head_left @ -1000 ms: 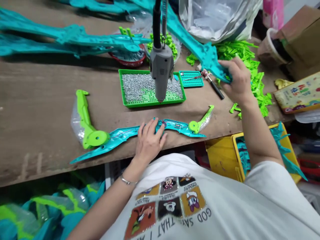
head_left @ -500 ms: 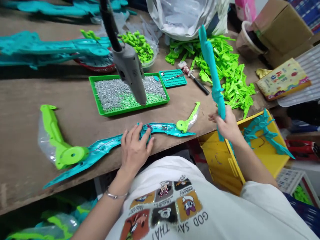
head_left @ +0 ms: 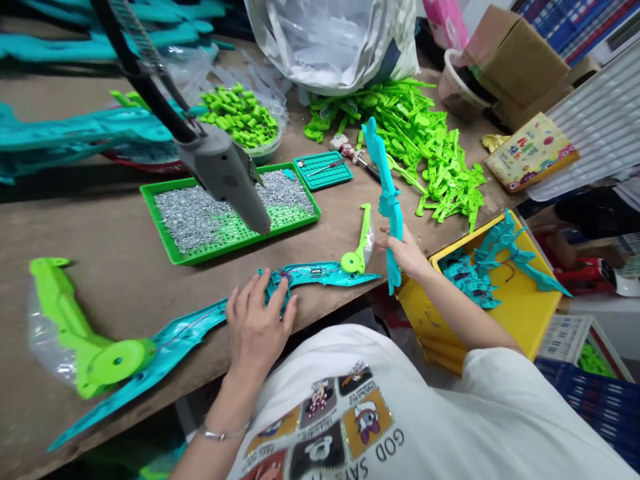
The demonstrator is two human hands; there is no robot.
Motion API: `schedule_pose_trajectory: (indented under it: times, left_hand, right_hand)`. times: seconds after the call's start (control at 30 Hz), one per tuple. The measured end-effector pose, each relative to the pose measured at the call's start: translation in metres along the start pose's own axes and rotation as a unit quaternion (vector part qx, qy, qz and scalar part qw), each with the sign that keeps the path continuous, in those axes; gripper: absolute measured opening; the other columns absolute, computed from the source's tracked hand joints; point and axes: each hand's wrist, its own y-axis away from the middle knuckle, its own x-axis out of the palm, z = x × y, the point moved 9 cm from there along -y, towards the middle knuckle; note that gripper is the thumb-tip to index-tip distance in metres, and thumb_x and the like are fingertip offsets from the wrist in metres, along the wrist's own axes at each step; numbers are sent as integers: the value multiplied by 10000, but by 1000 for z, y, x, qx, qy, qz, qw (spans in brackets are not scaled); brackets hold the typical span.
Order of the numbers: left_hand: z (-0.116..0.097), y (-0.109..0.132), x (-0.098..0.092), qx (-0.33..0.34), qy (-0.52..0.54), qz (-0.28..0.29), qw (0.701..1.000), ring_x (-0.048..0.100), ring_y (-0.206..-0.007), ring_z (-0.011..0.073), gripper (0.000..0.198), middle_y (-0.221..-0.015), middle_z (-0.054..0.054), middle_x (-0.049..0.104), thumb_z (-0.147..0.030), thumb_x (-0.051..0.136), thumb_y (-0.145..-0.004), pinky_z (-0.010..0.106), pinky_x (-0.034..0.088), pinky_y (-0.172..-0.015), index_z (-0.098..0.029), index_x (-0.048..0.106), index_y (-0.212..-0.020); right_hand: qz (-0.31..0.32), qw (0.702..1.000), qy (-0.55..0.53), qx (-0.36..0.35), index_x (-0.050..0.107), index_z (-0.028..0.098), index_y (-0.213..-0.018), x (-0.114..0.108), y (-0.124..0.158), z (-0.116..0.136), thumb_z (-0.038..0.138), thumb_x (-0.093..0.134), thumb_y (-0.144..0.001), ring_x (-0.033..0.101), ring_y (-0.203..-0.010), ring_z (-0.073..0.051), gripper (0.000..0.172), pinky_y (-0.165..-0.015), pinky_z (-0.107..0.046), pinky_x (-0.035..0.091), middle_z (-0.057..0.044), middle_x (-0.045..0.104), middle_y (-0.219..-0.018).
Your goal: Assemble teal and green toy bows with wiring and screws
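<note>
With both green limbs point(head_left: 103, 373) and wiring point(head_left: 185, 329) already sitting on the teal shell point(head_left: 200, 319) along the near edge of the tabletop point(head_left: 125, 293), the left hand point(head_left: 257, 327) is resting there, fingers loosely spread, while the right hand point(head_left: 407, 253) is gripping a second teal piece point(head_left: 387, 200), near-upright and unjoined.

White T-shirt point(head_left: 440, 407) on the person: large dark capitals, upside down in this view, read "GOD SAYS" – the second word near the lower edge. Tiny captions by its cartoon panels point(head_left: 367, 421) and characters on a yellow box point(head_left: 531, 152) – too blurred to read.
</note>
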Motion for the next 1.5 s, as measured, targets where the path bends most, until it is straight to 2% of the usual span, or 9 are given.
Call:
schedule_pose_trajectory:
  times: [0.17, 0.3, 0.47, 0.57, 0.73, 0.93, 1.23, 1.37, 1.5]
  left_hand:
    - [-1, -1, 1, -2, -3, 5, 1000, 476, -1448, 367, 410, -1559, 181, 518, -317, 652, -963, 567, 300, -1230, -187, 675, -1351]
    - [-1, -1, 0, -10, -1, 10, 1000, 465, -1456, 360, 414, -1565, 172, 513, -323, 633, -971, 565, 295, -1233, -202, 667, -1365]
    - [-1, 0, 1, -18, 17, 10, 1000, 446, -1470, 349, 425, -1577, 163, 501, -322, 602, -976, 573, 279, -1241, -226, 650, -1387]
    - [-1, 0, 2, -19, 32, 6, 999, 430, -1479, 353, 442, -1585, 167, 491, -320, 587, -975, 586, 262, -1243, -230, 639, -1405]
    - [-1, 0, 2, -14, 13, -4, 1000, 448, -1465, 356, 437, -1569, 166, 509, -327, 582, -981, 579, 279, -1229, -233, 640, -1403]
    - [0, 1, 2, 8, -7, -11, 1000, 467, -1451, 337, 390, -1544, 175, 533, -321, 572, -995, 549, 289, -1237, -196, 671, -1350]
    - [-1, -1, 1, 14, -15, -38, 999, 518, -1400, 352, 387, -1507, 185, 570, -327, 571, -985, 569, 329, -1199, -205, 687, -1333]
    - [-3, 1, 1, 14, -19, -31, 999, 513, -1408, 340, 397, -1532, 172, 549, -327, 549, -993, 557, 317, -1210, -215, 673, -1354]
    - [1, 1, 5, -2, 8, -10, 1000, 456, -1459, 345, 415, -1552, 168, 525, -349, 546, -988, 586, 286, -1219, -245, 650, -1376]
  right_hand:
    - [-38, 998, 4, -44, 632, 248, -1094, -17, -2, 39, 420, 719, -770, 683, -1067, -252, 378, -1009, -469, 568, -55, 711, -1129]
    - [-105, 986, -29, -126, 649, 232, -933, -60, 8, 88, 493, 809, -754, 680, -742, -182, 355, -764, -372, 615, 12, 688, -791]
    - [-128, 959, -21, -254, 662, 238, -832, -102, 30, 143, 391, 910, -676, 683, -631, -196, 331, -617, -381, 610, 13, 687, -738]
    - [-20, 958, 43, -282, 652, 242, -787, -87, 35, 162, 365, 955, -606, 637, -567, -184, 373, -550, -376, 593, 14, 681, -702]
    - [173, 954, 54, -239, 636, 234, -1043, -21, 30, 163, 401, 953, -580, 629, -517, -162, 586, -483, -315, 567, 39, 677, -698]
    - [145, 964, -40, -218, 461, 298, -1184, -5, 15, 140, 487, 821, -718, 589, -476, -130, 619, -442, -287, 538, 68, 662, -787]
    - [27, 925, 107, -363, 612, 369, -1153, -57, 41, 101, 339, 846, -665, 650, -731, -253, 542, -653, -433, 564, -22, 696, -956]
    - [100, 902, 162, -388, 673, 312, -1263, -39, 51, 115, 333, 800, -736, 694, -1010, -301, 542, -899, -454, 563, -79, 734, -1226]
    - [269, 887, 180, -330, 655, 235, -1352, 25, 48, 131, 422, 766, -814, 694, -1057, -257, 580, -962, -411, 553, -47, 752, -1199]
